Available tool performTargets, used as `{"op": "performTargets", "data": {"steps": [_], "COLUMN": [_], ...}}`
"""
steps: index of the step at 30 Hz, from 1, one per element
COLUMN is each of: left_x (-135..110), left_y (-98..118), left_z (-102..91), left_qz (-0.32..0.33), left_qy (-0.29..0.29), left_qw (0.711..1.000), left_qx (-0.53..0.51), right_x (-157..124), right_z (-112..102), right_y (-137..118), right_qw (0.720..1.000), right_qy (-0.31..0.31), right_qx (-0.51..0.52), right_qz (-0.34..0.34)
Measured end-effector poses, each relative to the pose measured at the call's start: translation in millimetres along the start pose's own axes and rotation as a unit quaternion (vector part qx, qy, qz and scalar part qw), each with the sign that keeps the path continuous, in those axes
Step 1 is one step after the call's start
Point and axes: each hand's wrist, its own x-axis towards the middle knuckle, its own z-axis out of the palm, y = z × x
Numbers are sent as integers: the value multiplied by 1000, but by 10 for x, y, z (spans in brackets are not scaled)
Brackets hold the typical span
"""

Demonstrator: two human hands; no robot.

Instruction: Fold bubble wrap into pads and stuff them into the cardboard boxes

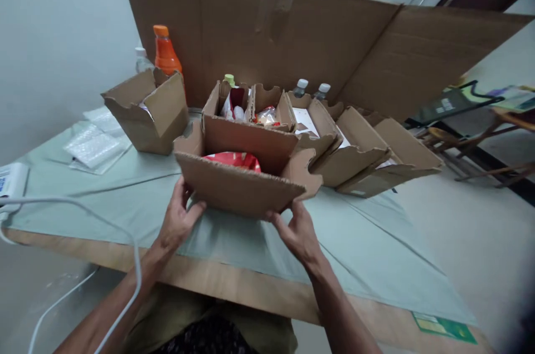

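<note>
In front of me on the table is an open cardboard box (238, 189) with a red package (236, 160) inside. My left hand (179, 214) grips its lower left corner, thumb on the near face and fingers round the side. At the lower right corner, my right hand (295, 228) holds it the same way. Just behind stands a row of similar cardboard boxes, including one with a clear wrapped packet (267, 115) and one with a white item (305, 121). Another open cardboard box (154, 114) stands apart to the left.
Plastic bags (94, 145) lie at left, near a white device (13, 180) with cables. An orange bottle (166, 56) and clear bottles stand behind the boxes. A tall cardboard panel (267, 36) closes off the back. A green packet (443, 327) lies at the front right edge.
</note>
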Motion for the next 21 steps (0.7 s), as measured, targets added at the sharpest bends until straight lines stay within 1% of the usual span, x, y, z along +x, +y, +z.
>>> {"op": "performTargets", "data": {"steps": [2,3,5,7,9,11,12,14,16,18,21], "left_x": [177,237,277,210,71,-84,-152,-255,-315,-344,-346], "left_y": [-27,-45,-81,-106,-119,-133,-147,-193,-251,-298,-323], "left_z": [100,112,42,-140,-378,-602,-691,-804,-831,-805,-753], "left_qz": [8,7,0,-7,-12,-9,0,34,73,107,135], "left_qy": [-37,-48,-45,-24,-2,22,34,54,64,70,73], "left_qw": [999,997,992,986,978,970,968,964,961,959,959], "left_qx": [31,57,114,166,210,241,250,259,260,252,237], "right_x": [139,148,53,-125,-287,-360,-353,-252,-46,240,749], "right_z": [-38,-55,-94,-143,-176,-136,-74,147,489,924,1690], "right_y": [100,152,248,317,313,187,74,-231,-583,-923,-1361], "right_qw": [999,998,994,990,989,993,995,992,972,943,901], "right_qy": [4,1,-6,-5,-8,-32,-54,-110,-168,-216,-262], "right_qx": [-13,-26,-54,-72,-77,-70,-65,-47,-29,-18,-55], "right_qz": [42,64,100,121,126,94,59,-43,-159,-252,-341]}}
